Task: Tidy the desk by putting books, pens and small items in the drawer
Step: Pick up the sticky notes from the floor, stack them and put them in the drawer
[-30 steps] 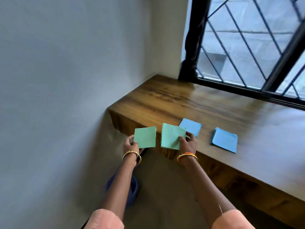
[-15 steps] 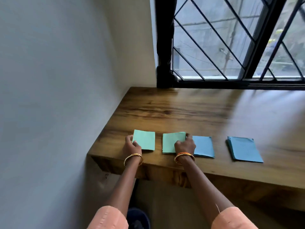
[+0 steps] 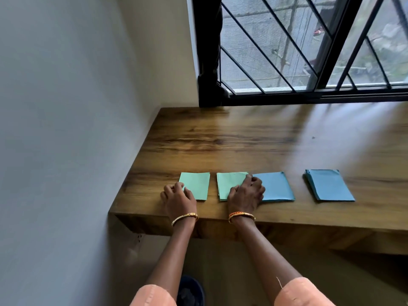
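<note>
a plain grey-white wall [image 3: 66, 129] is filling the left of the view, smooth and matt, meeting the left end of a thick wooden desk [image 3: 254, 140] with a glossy, dark-grained top and a square front edge. four flat rectangular paper stacks are lying in a row near that front edge.

the left hand [image 3: 177, 198] is resting on the desk at the near left corner of the first green stack [image 3: 196, 186], its fingers curled and its thumb lying on that corner; whether it is pinching the paper cannot be told. the stack is thin, pale green and sharp-edged. a thin gold bangle [image 3: 185, 218] is sitting on the left wrist.

just beside it, with a narrow strip of wood between, the second green stack [image 3: 228, 184] is lying flat, its sheets slightly fanned at the near edge. the right hand [image 3: 247, 194] is covering its near right corner, fingers bent, fingertips pressing down where this stack meets the first blue stack [image 3: 277, 186]. an orange and gold bangle [image 3: 241, 216] is circling the right wrist.

well apart to the right, the second blue stack [image 3: 330, 186] is lying untouched, thicker, its layered edges showing at the left side.

beyond the desk, a black metal window grille [image 3: 309, 51] with diagonal bars is standing along the back edge. salmon-coloured sleeves [image 3: 152, 295] are showing at the bottom, and a dark blue round object [image 3: 192, 288] is sitting on the floor below.
</note>
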